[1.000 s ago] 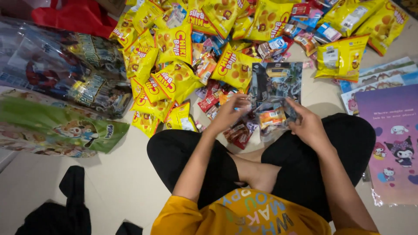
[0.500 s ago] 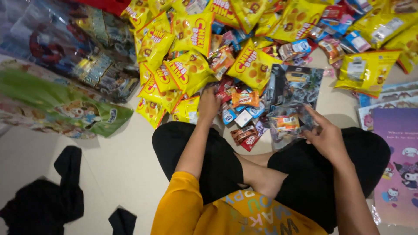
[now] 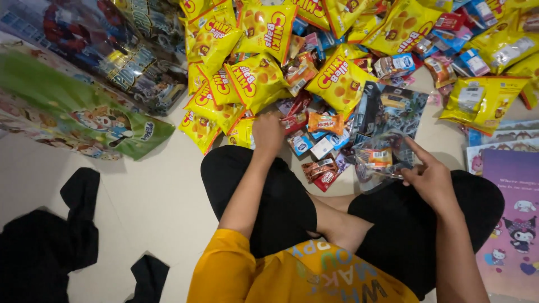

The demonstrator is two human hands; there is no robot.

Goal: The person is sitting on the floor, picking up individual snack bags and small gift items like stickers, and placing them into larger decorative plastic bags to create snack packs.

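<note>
The person sits cross-legged on the floor [image 3: 163, 196], and both hands are at the pile of snacks in the upper middle of the frame. The left hand [image 3: 268, 132] lies knuckles up on the small packets at the near edge of the pile, fingers curled down; I cannot tell if it already holds one, because the fingers are hidden under the hand. The right hand [image 3: 429, 177] grips the clear plastic bag [image 3: 387, 132] at its lower right side, thumb on top and forefinger stretched out, the other fingers closed around the film.

This bag stands tilted at the centre right, just above the person's knee, with a dark printed card behind and an orange packet [image 3: 377, 157] inside near the bottom. It looks very light, thin and soft, a little slippery, so it will bend and fold if it is taken only at one corner; the mouth rim seems the better place to hold.

The yellow snack bags [image 3: 264, 31] are puffy and light. Open floor is in the lower left, beside a black cloth [image 3: 50, 247]. To the right, flat printed sheets [image 3: 514, 213] lie close to the knee.
</note>
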